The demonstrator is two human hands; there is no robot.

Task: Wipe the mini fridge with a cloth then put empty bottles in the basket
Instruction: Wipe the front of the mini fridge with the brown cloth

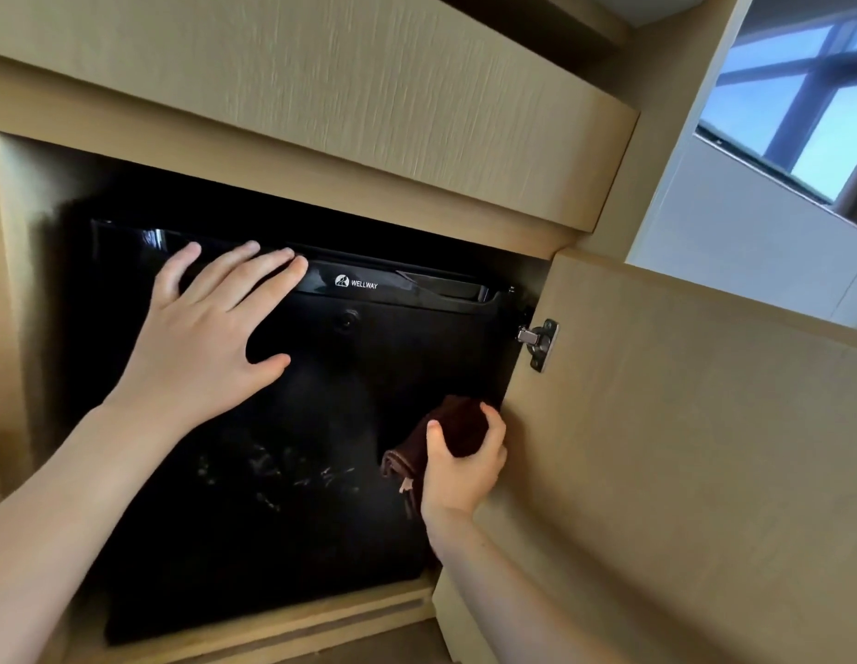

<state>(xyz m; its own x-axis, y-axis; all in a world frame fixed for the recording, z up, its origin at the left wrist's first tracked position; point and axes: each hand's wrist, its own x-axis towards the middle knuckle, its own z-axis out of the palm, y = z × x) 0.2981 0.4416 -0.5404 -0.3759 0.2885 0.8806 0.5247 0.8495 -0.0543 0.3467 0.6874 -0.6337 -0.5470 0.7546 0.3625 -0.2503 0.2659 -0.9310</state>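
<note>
A black mini fridge [283, 500] with a WELLWAY logo on its top strip sits inside a wooden cabinet recess, its door closed. My left hand [211, 328] lies flat with spread fingers on the upper left of the fridge door, fingertips on the glossy top strip. My right hand [465, 462] grips a bunched dark brown cloth [445, 433] against the right side of the door. Faint smears show on the lower part of the door. No bottles or basket are in view.
The cabinet door [680, 472] stands open at the right, with a metal hinge [539, 342] near its top edge. A wooden drawer front [321, 103] runs above the recess. A window [800, 103] is at the upper right.
</note>
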